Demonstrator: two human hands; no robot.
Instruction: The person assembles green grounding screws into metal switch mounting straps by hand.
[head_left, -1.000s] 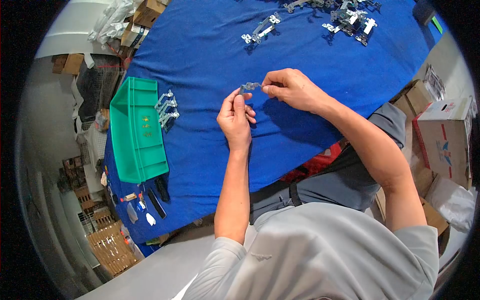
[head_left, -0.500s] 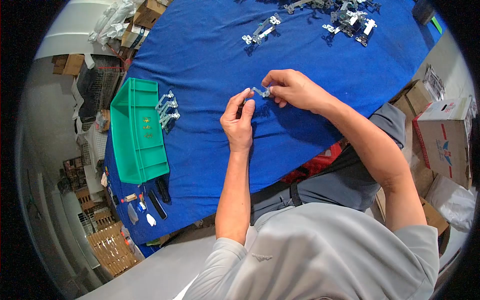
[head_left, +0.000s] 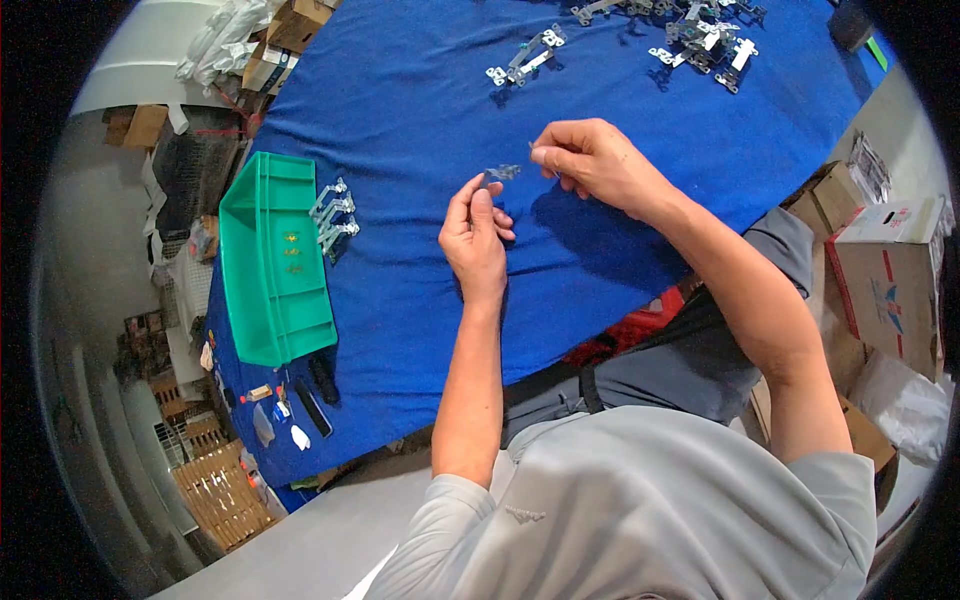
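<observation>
Though carton (head_left: 885, 280) print blurs, left hand (head_left: 475, 240) pinches a metal bracket (head_left: 503, 172).

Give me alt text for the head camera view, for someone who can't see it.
A person's left hand pinches a small metal part above a blue-covered table, the right hand pinched close beside it. A green bin with metal brackets alongside sits at left; more loose parts lie at the far edge.
</observation>
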